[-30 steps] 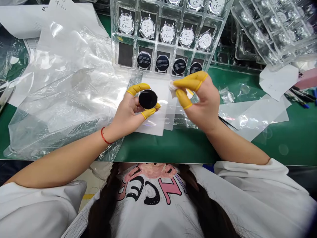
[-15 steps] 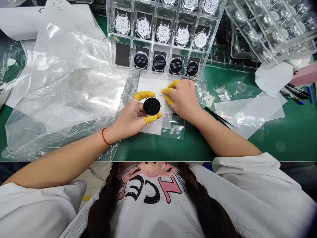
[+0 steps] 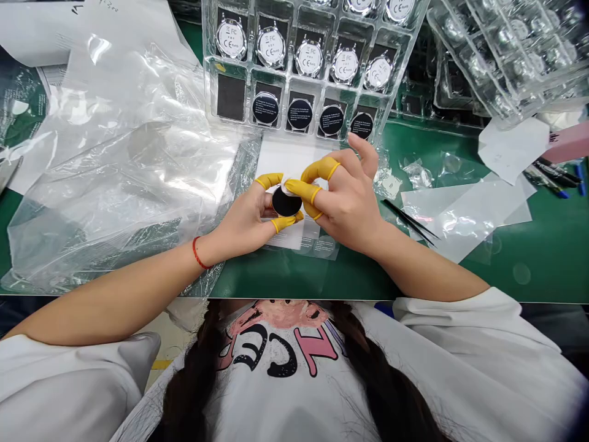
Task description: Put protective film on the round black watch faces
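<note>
My left hand [image 3: 243, 218], with yellow finger cots on the fingertips, is closed around the edge of a watch case with a round black face [image 3: 286, 207]. The face is turned up. In my right hand [image 3: 347, 205], which also wears yellow cots, a small white wipe [image 3: 289, 189] is pinched and lies against the top of the watch face. The little finger of that hand sticks out. Beneath both hands lie a white sheet [image 3: 276, 156] and a clear film with printed round labels [image 3: 324, 248].
A clear compartment tray [image 3: 209, 92] of watches stands behind my hands, its front row black-faced except one slot showing a bare dark pad [image 3: 230, 98]. Clear plastic bags [image 3: 115, 190] cover the left. Black tweezers [image 3: 411, 222], film sheets [image 3: 464, 209] and stacked trays [image 3: 506, 55] are on the right.
My right hand has come off the white sheet and moved to the watch, bringing the white wipe onto its face. The left hand keeps its hold, almost in place.
</note>
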`<state>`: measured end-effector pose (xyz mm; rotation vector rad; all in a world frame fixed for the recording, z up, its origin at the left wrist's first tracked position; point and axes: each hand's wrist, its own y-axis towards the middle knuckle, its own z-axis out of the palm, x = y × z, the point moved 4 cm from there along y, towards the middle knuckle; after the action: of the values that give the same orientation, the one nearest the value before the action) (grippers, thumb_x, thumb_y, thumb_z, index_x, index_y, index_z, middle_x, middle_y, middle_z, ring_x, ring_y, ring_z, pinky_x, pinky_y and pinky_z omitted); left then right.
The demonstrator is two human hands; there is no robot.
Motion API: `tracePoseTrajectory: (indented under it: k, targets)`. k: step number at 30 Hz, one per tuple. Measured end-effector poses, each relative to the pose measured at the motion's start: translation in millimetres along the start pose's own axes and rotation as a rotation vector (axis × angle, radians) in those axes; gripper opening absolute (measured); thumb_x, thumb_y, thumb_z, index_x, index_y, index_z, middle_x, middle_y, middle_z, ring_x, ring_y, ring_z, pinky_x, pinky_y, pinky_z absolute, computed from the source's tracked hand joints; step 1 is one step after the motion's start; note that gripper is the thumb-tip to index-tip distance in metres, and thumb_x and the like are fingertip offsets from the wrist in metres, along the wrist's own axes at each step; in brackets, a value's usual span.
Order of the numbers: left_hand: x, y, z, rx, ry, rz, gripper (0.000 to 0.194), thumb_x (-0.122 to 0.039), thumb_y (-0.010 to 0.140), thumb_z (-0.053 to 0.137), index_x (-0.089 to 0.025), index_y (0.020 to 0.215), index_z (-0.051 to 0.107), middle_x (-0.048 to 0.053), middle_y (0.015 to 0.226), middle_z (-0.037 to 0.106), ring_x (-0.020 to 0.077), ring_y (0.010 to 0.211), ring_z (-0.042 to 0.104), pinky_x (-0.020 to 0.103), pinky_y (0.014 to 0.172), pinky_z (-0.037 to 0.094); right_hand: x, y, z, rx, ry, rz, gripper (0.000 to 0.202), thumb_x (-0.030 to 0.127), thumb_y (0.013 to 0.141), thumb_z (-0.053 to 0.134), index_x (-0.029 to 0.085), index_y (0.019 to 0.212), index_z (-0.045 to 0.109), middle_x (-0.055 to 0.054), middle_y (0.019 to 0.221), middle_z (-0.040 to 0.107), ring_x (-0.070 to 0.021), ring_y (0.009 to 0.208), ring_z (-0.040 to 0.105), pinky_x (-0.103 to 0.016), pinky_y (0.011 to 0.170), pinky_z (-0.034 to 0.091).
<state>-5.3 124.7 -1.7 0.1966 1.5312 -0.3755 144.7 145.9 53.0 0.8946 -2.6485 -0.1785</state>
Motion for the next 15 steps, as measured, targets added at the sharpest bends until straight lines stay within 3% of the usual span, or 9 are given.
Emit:
tracePoseTrajectory:
  k: [8,15]
  targets:
    - [-4,1,-3.9,-0.043,-0.037,0.009,0.054,-0.024,0.075,0.078,-0.024,0.118,0.046,-0.002,0.086,0.072,0.0169,0.081,0.075,0.031,0.075,0.062,-10,-8,0,-0.128,-0.016,-0.043,0.016,0.034,0.095,0.052,0.035,0.094,0.068,-0.001,0.101,0.068,-0.0248,0.109,0.058,-0.061,0.119,0.026]
    - [-13,-1,-10.0,-0.132,0.014,0.076,0.057,-0.028,0.076,0.078,-0.024,0.12,0.043,0.001,0.091,0.072,0.0203,0.091,0.076,0.039,0.089,0.064,-46,-3,5,-0.153,0.108,0.161,0.02,0.03,0.092,0.056,0.029,0.106,0.069,-0.009,0.112,0.066,-0.0299,0.111,0.056,-0.061,0.104,0.036]
